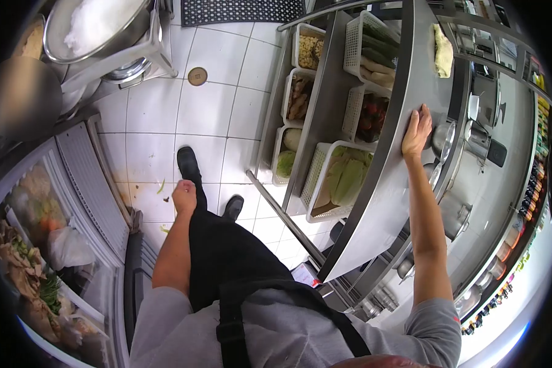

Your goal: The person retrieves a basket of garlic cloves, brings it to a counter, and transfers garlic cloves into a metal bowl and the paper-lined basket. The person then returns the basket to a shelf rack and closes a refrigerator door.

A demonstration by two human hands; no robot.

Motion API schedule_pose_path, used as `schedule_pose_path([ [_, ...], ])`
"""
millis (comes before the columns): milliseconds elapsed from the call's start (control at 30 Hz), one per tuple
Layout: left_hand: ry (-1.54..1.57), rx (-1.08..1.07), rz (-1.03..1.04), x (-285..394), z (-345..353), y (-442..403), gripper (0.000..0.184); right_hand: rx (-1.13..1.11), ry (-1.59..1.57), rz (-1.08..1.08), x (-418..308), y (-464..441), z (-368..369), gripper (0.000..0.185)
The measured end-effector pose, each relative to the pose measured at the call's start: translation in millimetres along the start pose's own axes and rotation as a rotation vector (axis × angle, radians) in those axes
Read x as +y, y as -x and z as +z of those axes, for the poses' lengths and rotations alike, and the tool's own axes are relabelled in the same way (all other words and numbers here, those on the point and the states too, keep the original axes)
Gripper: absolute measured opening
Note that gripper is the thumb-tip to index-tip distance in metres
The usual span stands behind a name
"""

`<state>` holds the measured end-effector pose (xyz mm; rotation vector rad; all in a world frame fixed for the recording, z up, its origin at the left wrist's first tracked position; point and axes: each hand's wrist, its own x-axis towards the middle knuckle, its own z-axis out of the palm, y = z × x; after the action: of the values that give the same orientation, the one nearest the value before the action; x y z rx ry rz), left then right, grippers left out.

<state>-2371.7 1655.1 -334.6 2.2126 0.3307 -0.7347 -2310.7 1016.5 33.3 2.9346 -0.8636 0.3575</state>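
Observation:
My right hand [417,132] lies on the edge of the steel counter [383,202], its fingers stretched out and holding nothing. Farther along the same counter is a pale yellowish cloth-like item [443,52], apart from the hand. Over the tiled floor hangs my left hand [184,197], its fingers curled closed, near my dark trousers and shoe [188,162]. Whether something small is inside that fist cannot be made out. Below the counter, a white basket of leafy greens [345,178] stands on a shelf, beside a basket of red vegetables [372,116].
More baskets [299,98] fill the lower shelf. A metal rail [285,218] runs along the shelving. At the left stands a glass-topped fridge [73,245] with bagged food. A steel bowl of white stuff [98,27] is at the upper left. Scraps [161,186] lie on the floor.

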Motion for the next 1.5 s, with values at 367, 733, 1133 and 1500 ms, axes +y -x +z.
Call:
schedule_pose_path([
  [367, 0.095, -0.151, -0.015, 29, 8, 62, 0.011, 0.046, 0.012, 0.017, 1, 0, -4, 0.056],
  [733, -0.038, -0.066, -0.031, 37, -95, 97, 0.016, 0.099, 0.123, -0.064, 33, -8, 23, 0.058],
  [1133, -0.127, 0.210, -0.154, -54, -208, 252, 0.014, 0.252, 0.039, -0.207, -25, 91, 8, 0.051],
  [1500, 0.084, 1.090, 0.470, 43, -433, 400, 0.018, 0.094, -0.276, -0.295, -45, 217, -63, 0.051],
])
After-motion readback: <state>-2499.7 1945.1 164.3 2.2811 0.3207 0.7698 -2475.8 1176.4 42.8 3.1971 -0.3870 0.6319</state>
